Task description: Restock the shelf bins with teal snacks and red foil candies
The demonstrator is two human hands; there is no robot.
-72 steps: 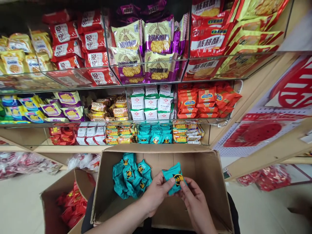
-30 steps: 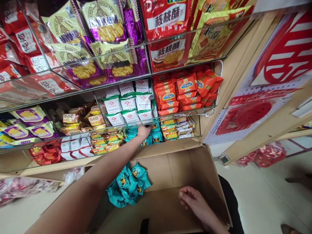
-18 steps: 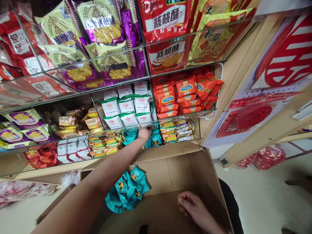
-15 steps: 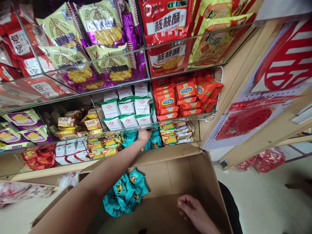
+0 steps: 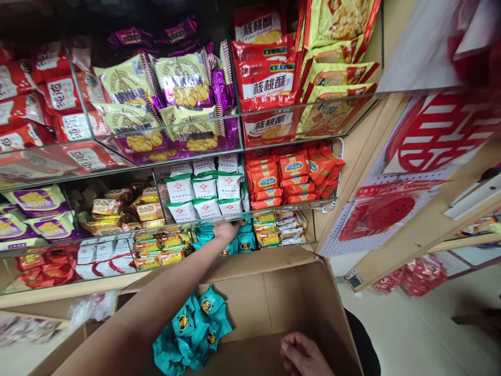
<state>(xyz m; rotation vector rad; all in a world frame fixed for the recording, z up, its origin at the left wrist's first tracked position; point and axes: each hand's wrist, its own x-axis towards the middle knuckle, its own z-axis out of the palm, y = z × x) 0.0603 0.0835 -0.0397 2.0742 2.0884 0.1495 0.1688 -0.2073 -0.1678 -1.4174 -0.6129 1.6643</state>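
Observation:
My left hand (image 5: 227,228) reaches over the carton into a low shelf bay, among teal snack packets (image 5: 246,241). Its fingers are hidden in the bay, so what they hold does not show. Below my left forearm, a heap of similar teal packets (image 5: 195,326) with black-and-yellow emblems lies inside the open cardboard box (image 5: 250,300). Over the box's right side, my right hand (image 5: 303,355) is loosely closed, its fingers curled in and nothing visible in them.
Glass-fronted shelves hold white-and-green packets (image 5: 205,206), orange packets (image 5: 293,164), red walnut shortbread bags (image 5: 270,83) and purple biscuit bags (image 5: 183,83). To the right, a wooden post (image 5: 376,130) and hanging red decorations (image 5: 438,136) stand beside the shelving.
The view has tilted up, so the upper shelves sit lower in it. My left hand stays in the teal packets' bay. My right hand remains curled over the box.

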